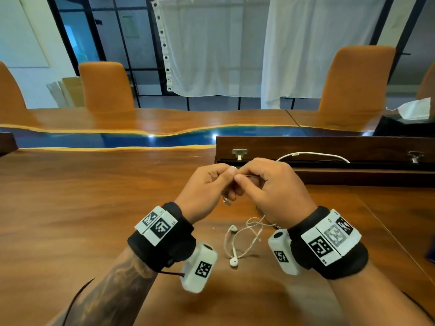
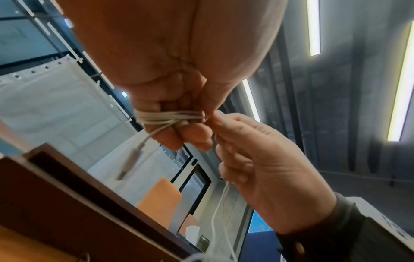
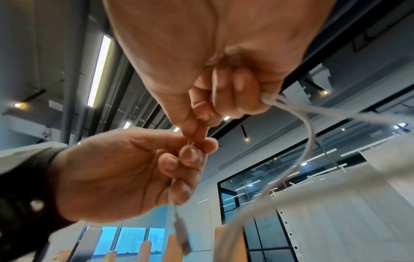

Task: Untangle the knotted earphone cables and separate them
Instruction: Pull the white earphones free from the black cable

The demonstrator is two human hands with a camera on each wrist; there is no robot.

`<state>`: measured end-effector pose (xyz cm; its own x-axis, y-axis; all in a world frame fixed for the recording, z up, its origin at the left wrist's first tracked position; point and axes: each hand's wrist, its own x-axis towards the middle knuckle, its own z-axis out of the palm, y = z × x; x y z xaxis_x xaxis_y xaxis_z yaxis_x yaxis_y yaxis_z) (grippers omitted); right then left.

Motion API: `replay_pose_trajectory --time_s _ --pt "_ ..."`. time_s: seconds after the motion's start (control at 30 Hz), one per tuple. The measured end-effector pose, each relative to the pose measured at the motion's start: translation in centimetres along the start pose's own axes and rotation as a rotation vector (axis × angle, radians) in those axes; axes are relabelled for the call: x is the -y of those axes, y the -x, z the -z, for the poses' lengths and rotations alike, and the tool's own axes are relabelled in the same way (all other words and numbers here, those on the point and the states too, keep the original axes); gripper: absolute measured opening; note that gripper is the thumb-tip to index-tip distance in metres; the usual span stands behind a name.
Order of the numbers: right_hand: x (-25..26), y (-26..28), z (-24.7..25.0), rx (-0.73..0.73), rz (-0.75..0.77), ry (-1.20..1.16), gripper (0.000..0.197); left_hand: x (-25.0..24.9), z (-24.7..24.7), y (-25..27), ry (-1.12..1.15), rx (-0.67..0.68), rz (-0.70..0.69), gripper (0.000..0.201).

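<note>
White earphone cables are held over the wooden table [image 1: 94,208]. My left hand [image 1: 229,171] grips cable turns [image 2: 170,118] wound round its curled fingers, and a plug [image 2: 132,159] dangles below them. My right hand [image 1: 240,176] pinches the cable right against the left fingertips, the rest of its fingers curled round two strands [image 3: 302,124]. Those strands drop to a loose tangle [image 1: 253,223] lying on the table between my wrists, with two earbuds [image 1: 233,229] [image 1: 233,262] beside it. The exact knot between the fingertips is hidden.
A dark wooden box [image 1: 329,149] with metal latches lies just beyond my hands, with another white cable [image 1: 313,155] in it. A tissue box [image 1: 404,123] stands far right. Orange chairs [image 1: 106,85] line the table's far side.
</note>
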<state>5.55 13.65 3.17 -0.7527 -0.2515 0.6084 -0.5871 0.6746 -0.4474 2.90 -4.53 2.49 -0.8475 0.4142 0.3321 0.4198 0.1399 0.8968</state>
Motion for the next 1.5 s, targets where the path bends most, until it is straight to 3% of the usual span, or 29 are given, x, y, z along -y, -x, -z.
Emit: replay_pose_trajectory --time_s 0.17,0.3,0.37,0.43,0.53,0.63,0.7,0.77,0.87,0.97,1.03,1.1,1.27,1.43,1.5 --pt "-0.5 -0.1 0.2 -0.104 0.045 -0.008 0.008 -0.6 1.0 0.1 0.020 0.154 0.181 0.046" --pt "-0.7 -0.1 0.0 -0.136 -0.110 -0.352 0.005 -1.5 1.6 0.3 0.578 0.339 0.227 0.030" --pt "-1.0 0.3 -1.3 -0.089 -0.187 -0.375 0.014 -2.2 1.5 0.1 0.849 0.252 0.142 0.029" --pt "-1.1 1.1 -2.7 0.066 -0.246 -0.292 0.022 -2.3 1.3 -0.5 0.933 0.030 0.080 0.029" --pt "-0.3 2.0 -3.3 0.275 -0.260 -0.269 0.027 -1.2 1.0 -1.5 0.595 -0.187 0.010 0.028" --pt "0.9 2.0 -1.8 0.297 -0.196 -0.264 0.026 0.8 0.8 -1.5 0.014 -0.242 -0.067 0.024" --pt "0.9 1.4 -0.5 0.195 -0.150 -0.210 0.021 1.5 0.8 -1.2 -0.172 -0.132 -0.049 0.028" --pt "0.4 0.7 0.6 0.090 -0.115 -0.130 0.018 1.2 0.6 -0.6 -0.150 0.021 0.041 0.039" --pt "-0.4 0.0 1.3 -0.038 -0.100 -0.116 0.013 -0.4 0.4 -0.1 0.143 0.208 0.201 0.046" --pt "-0.8 0.0 0.6 -0.107 -0.158 -0.300 0.014 -1.9 0.7 -0.1 0.569 0.271 0.173 0.030" --pt "-0.8 0.5 -0.7 -0.016 -0.234 -0.391 0.019 -2.5 0.7 -0.4 0.803 0.174 0.096 0.028" --pt "-0.6 1.3 -2.0 0.120 -0.310 -0.418 0.022 -2.6 0.6 -0.9 0.868 0.008 0.048 0.029" --pt "0.2 1.8 -2.0 0.247 -0.288 -0.350 0.033 -1.3 -0.1 -1.1 0.471 -0.232 -0.027 0.027" --pt "0.1 1.7 -1.5 0.237 -0.287 -0.267 0.037 -1.2 -0.4 -1.2 0.510 -0.333 -0.024 0.029" --pt "0.4 1.9 -1.4 0.315 -0.275 -0.262 0.034 -0.9 -0.3 -1.5 0.351 -0.390 -0.080 0.025"
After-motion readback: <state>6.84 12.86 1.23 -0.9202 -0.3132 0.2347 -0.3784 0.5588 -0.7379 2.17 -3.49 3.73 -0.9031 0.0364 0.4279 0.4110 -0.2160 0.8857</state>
